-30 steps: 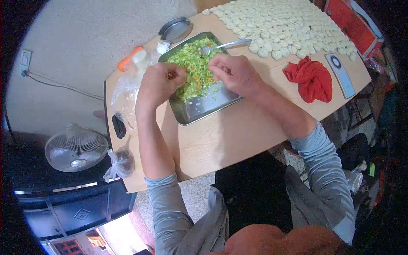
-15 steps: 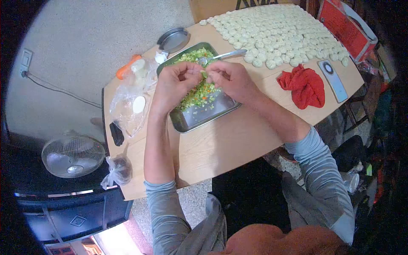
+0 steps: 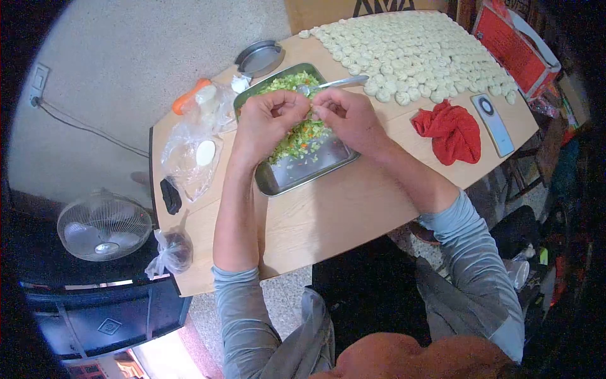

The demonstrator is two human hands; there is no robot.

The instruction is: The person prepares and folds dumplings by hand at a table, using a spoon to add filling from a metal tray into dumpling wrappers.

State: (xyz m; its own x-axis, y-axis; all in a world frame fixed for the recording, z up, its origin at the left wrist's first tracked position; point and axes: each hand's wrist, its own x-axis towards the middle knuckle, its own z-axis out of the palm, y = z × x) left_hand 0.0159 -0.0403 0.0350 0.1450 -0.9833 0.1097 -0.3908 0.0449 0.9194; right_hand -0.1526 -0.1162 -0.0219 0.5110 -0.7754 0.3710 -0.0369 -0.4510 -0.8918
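Observation:
Over a metal tray [image 3: 303, 180] of chopped green and orange filling [image 3: 298, 146], my left hand [image 3: 273, 120] and my right hand [image 3: 346, 117] meet fingertip to fingertip. Both are closed in a pinch. Something small and pale shows between the fingertips, mostly hidden, and I cannot make out what it is. A metal spoon [image 3: 344, 81] rests in the tray behind my hands, its handle over the far right rim. Many small pale dumplings [image 3: 410, 54] lie in rows on the table's far right part.
Right of the tray lie a red cloth [image 3: 451, 134] and a phone [image 3: 493, 125]. On the left are plastic bags [image 3: 189, 158], a white oval piece [image 3: 206, 153], an orange item [image 3: 190, 96], a round tin [image 3: 259, 59] and a tied bag [image 3: 173, 250]. A fan [image 3: 104, 227] stands beyond the table [image 3: 303, 240].
My hands have drawn slightly closer, with the fingertips now meeting over the filling. The whole view has shifted a little.

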